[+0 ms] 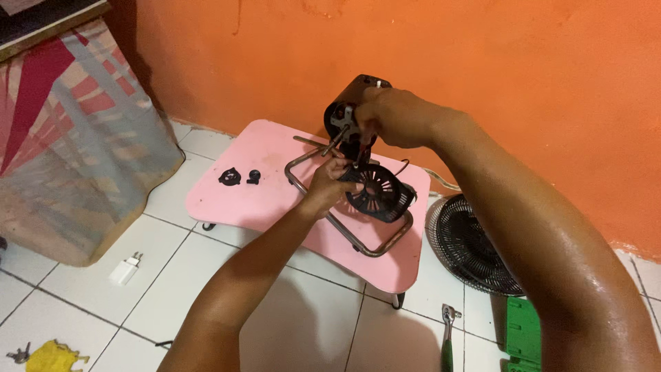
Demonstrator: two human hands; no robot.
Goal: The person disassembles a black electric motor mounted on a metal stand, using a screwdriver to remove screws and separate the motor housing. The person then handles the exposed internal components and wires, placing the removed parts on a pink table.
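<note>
Black fan motor (348, 110), round and shiny, is sitting up on a bent grey metal tube stand (358, 238) over the small pink table (268, 193) with rounded corners. It is being kept up high, most likely so both hands can get at its front. The right hand (385, 117) is wrapping around the top of the motor, fingers curled and pressed on it, holding it steady. The left hand (330, 182) is reaching up from below, with its fingertips pinched together on a thin metal piece just under the motor; I cannot tell what that small piece is.

Right beside the left hand, a round black plastic cover (377, 193) with slots like a sun is leaning on the stand. Two small black plastic parts (237, 177) are lying apart on the smooth pink top, well away from the hands, maybe so they do not roll off.

Down on the white tiled floor (89, 303), a round black wire fan guard (471, 248) is lying flat by the orange wall (482, 55). A white plug charger (125, 270), a green box (523, 334) and a metal-tipped tool (449, 331) are lying there too.
</note>
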